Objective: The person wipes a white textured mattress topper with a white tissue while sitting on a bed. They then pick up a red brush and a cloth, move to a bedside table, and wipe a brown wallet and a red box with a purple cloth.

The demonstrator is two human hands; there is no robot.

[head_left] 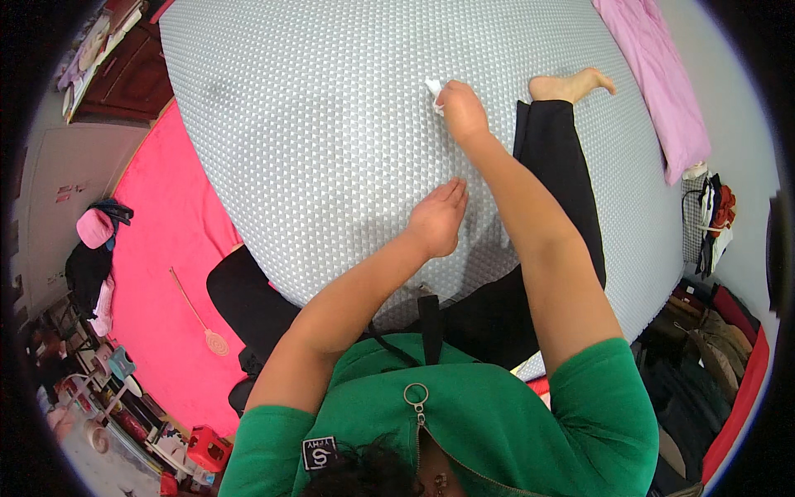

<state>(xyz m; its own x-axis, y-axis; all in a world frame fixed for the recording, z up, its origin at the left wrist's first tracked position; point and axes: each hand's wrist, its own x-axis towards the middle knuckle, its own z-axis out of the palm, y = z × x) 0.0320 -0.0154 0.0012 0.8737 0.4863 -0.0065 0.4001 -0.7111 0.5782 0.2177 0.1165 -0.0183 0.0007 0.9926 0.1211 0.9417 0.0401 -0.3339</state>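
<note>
My right hand is closed around a small white crumpled tissue or cloth, part of which sticks out past the fingers. It rests at the grey-and-white patterned bed cover. Nearer to me, my left hand lies on the same cover with its fingers stretched out side by side and nothing seen in it. The cover looks smooth around both hands, with slight dark shading at the far left.
My black-trousered leg stretches along the bed on the right. A pink blanket lies at the far right edge. Left of the bed, a fly swatter rests on a bright pink floor covering. Clothes hang at the right wall.
</note>
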